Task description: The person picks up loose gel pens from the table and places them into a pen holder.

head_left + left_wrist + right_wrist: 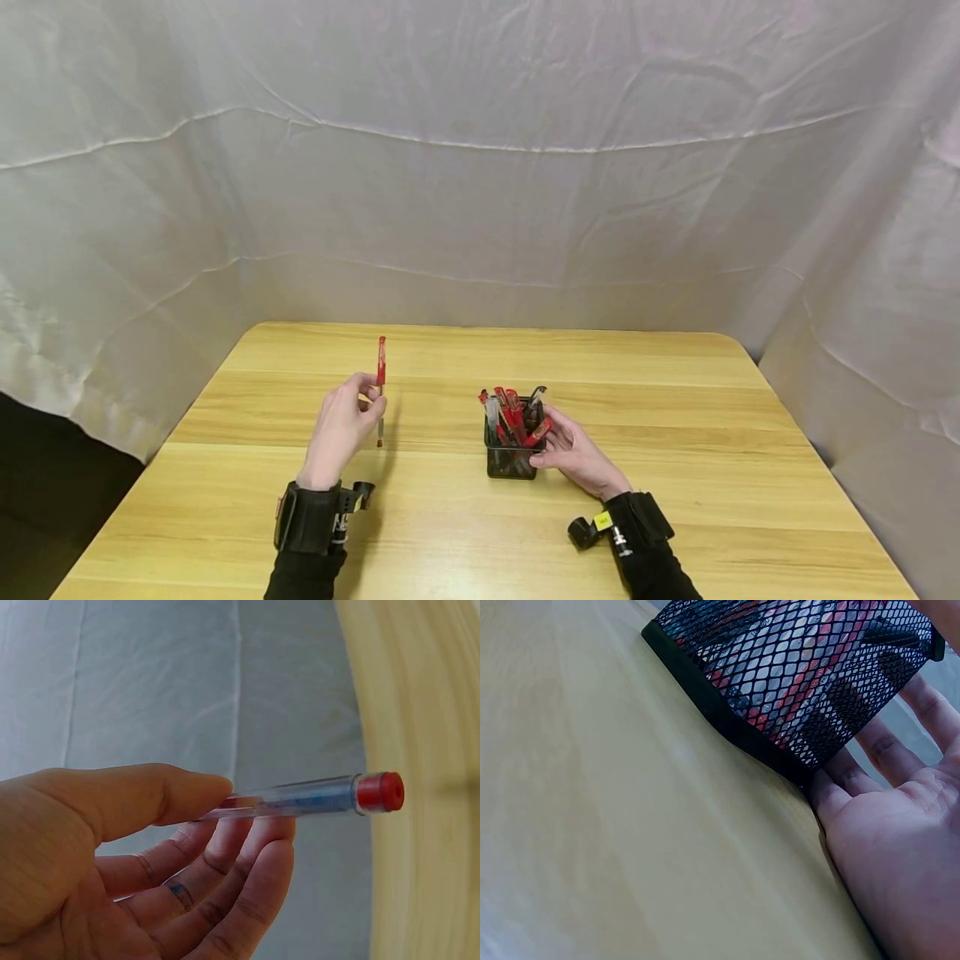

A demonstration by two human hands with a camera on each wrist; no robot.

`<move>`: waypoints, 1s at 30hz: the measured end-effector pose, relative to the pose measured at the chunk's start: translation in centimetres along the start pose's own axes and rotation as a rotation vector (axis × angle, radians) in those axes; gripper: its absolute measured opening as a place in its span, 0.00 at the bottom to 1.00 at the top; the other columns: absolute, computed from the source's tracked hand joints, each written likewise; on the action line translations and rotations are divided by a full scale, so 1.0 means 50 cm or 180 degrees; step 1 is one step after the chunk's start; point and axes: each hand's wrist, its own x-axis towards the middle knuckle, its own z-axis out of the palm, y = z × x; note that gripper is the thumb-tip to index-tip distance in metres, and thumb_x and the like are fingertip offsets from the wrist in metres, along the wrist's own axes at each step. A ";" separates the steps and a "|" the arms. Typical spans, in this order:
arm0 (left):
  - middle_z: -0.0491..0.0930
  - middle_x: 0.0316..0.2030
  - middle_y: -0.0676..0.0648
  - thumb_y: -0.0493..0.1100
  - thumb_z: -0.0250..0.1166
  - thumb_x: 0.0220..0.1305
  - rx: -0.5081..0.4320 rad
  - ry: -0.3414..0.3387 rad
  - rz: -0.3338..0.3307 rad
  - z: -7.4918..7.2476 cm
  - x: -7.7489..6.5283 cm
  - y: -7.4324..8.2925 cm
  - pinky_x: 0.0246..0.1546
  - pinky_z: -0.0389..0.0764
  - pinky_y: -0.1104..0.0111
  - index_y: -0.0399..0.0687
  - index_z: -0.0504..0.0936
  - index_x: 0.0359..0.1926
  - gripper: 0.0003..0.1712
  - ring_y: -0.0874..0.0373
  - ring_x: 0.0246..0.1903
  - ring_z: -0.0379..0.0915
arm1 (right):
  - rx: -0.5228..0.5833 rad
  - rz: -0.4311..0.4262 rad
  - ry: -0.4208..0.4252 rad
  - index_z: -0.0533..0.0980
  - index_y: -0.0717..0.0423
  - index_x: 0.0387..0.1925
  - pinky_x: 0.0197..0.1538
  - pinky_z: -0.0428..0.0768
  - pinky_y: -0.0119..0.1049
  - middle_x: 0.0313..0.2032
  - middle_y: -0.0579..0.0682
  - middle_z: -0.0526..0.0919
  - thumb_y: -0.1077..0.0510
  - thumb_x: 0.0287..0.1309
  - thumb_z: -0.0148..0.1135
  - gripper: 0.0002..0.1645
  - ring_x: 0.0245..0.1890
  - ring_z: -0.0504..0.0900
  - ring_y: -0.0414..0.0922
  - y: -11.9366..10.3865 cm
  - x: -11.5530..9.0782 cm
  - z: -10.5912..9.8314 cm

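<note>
My left hand (341, 429) pinches a clear-barrelled pen with a red cap (382, 360) between thumb and fingers, above the left part of the table. The pen stands upright, cap end up. In the left wrist view its red end plug (381, 792) points away from the hand. Right of it, a black mesh pen holder (512, 463) stands on the table, filled with several red pens (514, 410) and other items. My right hand (581, 460) grips the holder from the right, thumb at the front and fingers behind. The mesh wall (780, 667) lies against those fingers.
A light wooden table (450, 533) stretches under both hands. Pale grey cloth (480, 208) hangs behind it and at both sides. A dark area (60, 492) shows past the table's left edge. Each wrist wears a black strap with a small camera.
</note>
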 end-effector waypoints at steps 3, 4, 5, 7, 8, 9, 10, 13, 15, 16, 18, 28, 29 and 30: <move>0.84 0.39 0.39 0.35 0.60 0.68 -0.0045 0.0024 0.0048 -0.004 -0.005 0.013 0.31 0.80 0.69 0.32 0.80 0.51 0.14 0.47 0.39 0.85 | -0.0005 0.0019 -0.0003 0.34 0.69 0.78 0.78 0.36 0.49 0.79 0.66 0.32 0.64 0.56 0.71 0.65 0.79 0.30 0.60 0.000 0.000 -0.001; 0.84 0.40 0.39 0.35 0.61 0.68 -0.0067 0.0033 0.0067 -0.005 -0.007 0.018 0.31 0.81 0.69 0.33 0.80 0.51 0.14 0.47 0.38 0.85 | -0.0001 0.0022 -0.0002 0.33 0.69 0.78 0.78 0.35 0.50 0.79 0.66 0.31 0.64 0.56 0.71 0.66 0.79 0.29 0.61 0.000 0.000 -0.001; 0.84 0.40 0.39 0.35 0.61 0.68 -0.0073 0.0047 0.0089 -0.006 -0.008 0.022 0.31 0.81 0.69 0.33 0.80 0.51 0.13 0.47 0.38 0.85 | 0.0003 0.0022 -0.0003 0.33 0.69 0.78 0.78 0.34 0.51 0.79 0.66 0.31 0.64 0.56 0.71 0.66 0.79 0.29 0.61 0.001 0.000 -0.002; 0.84 0.40 0.40 0.36 0.61 0.68 -0.0094 0.0076 0.0125 -0.007 -0.011 0.030 0.33 0.81 0.69 0.34 0.80 0.51 0.13 0.48 0.38 0.85 | 0.0005 0.0020 -0.0005 0.32 0.69 0.77 0.77 0.33 0.52 0.79 0.66 0.30 0.64 0.56 0.71 0.66 0.79 0.29 0.61 0.001 0.001 -0.002; 0.84 0.40 0.40 0.36 0.62 0.68 -0.0113 0.0093 0.0140 -0.008 -0.013 0.034 0.34 0.82 0.68 0.34 0.80 0.51 0.13 0.49 0.38 0.85 | 0.0013 0.0018 -0.0006 0.32 0.69 0.78 0.78 0.33 0.52 0.79 0.66 0.30 0.64 0.56 0.71 0.66 0.79 0.29 0.61 0.002 0.001 -0.002; 0.84 0.40 0.41 0.36 0.62 0.68 -0.0134 0.0111 0.0151 -0.008 -0.014 0.038 0.35 0.82 0.68 0.35 0.80 0.51 0.13 0.49 0.38 0.85 | 0.0010 0.0011 -0.0008 0.33 0.69 0.77 0.78 0.33 0.52 0.79 0.66 0.31 0.64 0.56 0.71 0.66 0.79 0.29 0.61 0.002 0.001 -0.002; 0.84 0.40 0.41 0.36 0.62 0.67 -0.0157 0.0129 0.0164 -0.009 -0.016 0.043 0.36 0.82 0.68 0.35 0.80 0.51 0.13 0.50 0.38 0.85 | 0.0012 0.0005 -0.0010 0.33 0.69 0.77 0.78 0.34 0.51 0.79 0.66 0.31 0.64 0.56 0.71 0.66 0.79 0.29 0.61 0.002 0.001 -0.002; 0.84 0.39 0.42 0.36 0.63 0.67 -0.0255 0.0190 0.0215 -0.010 -0.021 0.057 0.39 0.83 0.69 0.36 0.80 0.52 0.14 0.51 0.37 0.85 | 0.0007 -0.0006 -0.0012 0.34 0.69 0.78 0.79 0.39 0.46 0.79 0.66 0.32 0.64 0.56 0.71 0.66 0.79 0.30 0.60 0.002 0.001 -0.002; 0.84 0.39 0.42 0.36 0.64 0.67 -0.0338 0.0247 0.0274 -0.011 -0.025 0.066 0.38 0.83 0.70 0.37 0.81 0.52 0.14 0.52 0.37 0.85 | 0.0011 -0.0017 -0.0014 0.34 0.69 0.78 0.79 0.42 0.42 0.79 0.66 0.32 0.64 0.55 0.71 0.65 0.79 0.31 0.60 0.002 0.000 -0.002; 0.84 0.39 0.42 0.35 0.64 0.66 -0.0378 0.0284 0.0323 -0.011 -0.027 0.071 0.38 0.83 0.71 0.37 0.81 0.52 0.14 0.53 0.36 0.85 | 0.0014 -0.0014 -0.0012 0.34 0.69 0.78 0.79 0.42 0.42 0.79 0.66 0.32 0.64 0.55 0.71 0.65 0.79 0.31 0.60 0.002 0.000 -0.002; 0.84 0.38 0.42 0.34 0.65 0.65 -0.0462 0.0371 0.0448 -0.009 -0.031 0.079 0.37 0.84 0.72 0.36 0.81 0.51 0.14 0.53 0.35 0.85 | 0.0010 -0.0009 -0.0004 0.34 0.69 0.78 0.79 0.40 0.44 0.79 0.66 0.32 0.64 0.55 0.71 0.66 0.79 0.31 0.60 0.001 0.000 -0.002; 0.85 0.35 0.44 0.30 0.70 0.60 -0.0807 0.0815 0.1228 0.024 -0.043 0.123 0.44 0.88 0.60 0.37 0.82 0.45 0.12 0.53 0.37 0.86 | -0.0017 0.0068 0.0035 0.30 0.70 0.77 0.79 0.30 0.56 0.79 0.67 0.28 0.65 0.55 0.70 0.67 0.79 0.27 0.63 -0.003 -0.002 0.002; 0.85 0.35 0.44 0.31 0.70 0.60 -0.0837 0.0828 0.1309 0.027 -0.046 0.128 0.45 0.88 0.60 0.38 0.82 0.45 0.12 0.53 0.37 0.86 | -0.0019 0.0072 0.0037 0.30 0.71 0.77 0.79 0.29 0.57 0.78 0.67 0.27 0.65 0.55 0.70 0.67 0.79 0.27 0.63 -0.004 -0.003 0.002; 0.86 0.35 0.45 0.31 0.70 0.60 -0.0858 0.0837 0.1391 0.031 -0.048 0.133 0.45 0.88 0.60 0.38 0.82 0.45 0.11 0.54 0.38 0.86 | -0.0020 0.0069 0.0037 0.30 0.71 0.77 0.79 0.29 0.57 0.78 0.67 0.27 0.65 0.55 0.70 0.67 0.79 0.26 0.63 -0.005 -0.004 0.003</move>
